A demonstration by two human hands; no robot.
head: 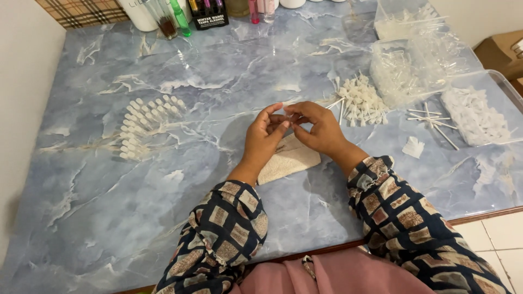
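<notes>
Head view is showing us sitting at a blue marbled worktop (163, 218) that is filling nearly the whole picture. At its far right we are seeing clear plastic tubs (403, 60) and a shallow clear tray (504, 81) holding a heap of small white caps (474, 114). Along the back edge, bottles (180, 16) are standing in a row. To our left, rows of small white-capped vials (144, 122) are lying fanned out on the surface. Just right of our hands, a pile of white plastic stoppers with thin stems (362, 100) is lying, with a few loose white sticks (430, 117) and a scrap of white tissue (414, 147) beyond. Under our wrists a cream cloth (289, 160) is lying flat.

We are holding both hands together above that cloth. Our left hand (264, 136) and our right hand (321, 128) are each pinching a tiny clear piece (290, 117) between fingertips, touching one another at the middle of the worktop. We cannot tell what kind of piece it is.
</notes>
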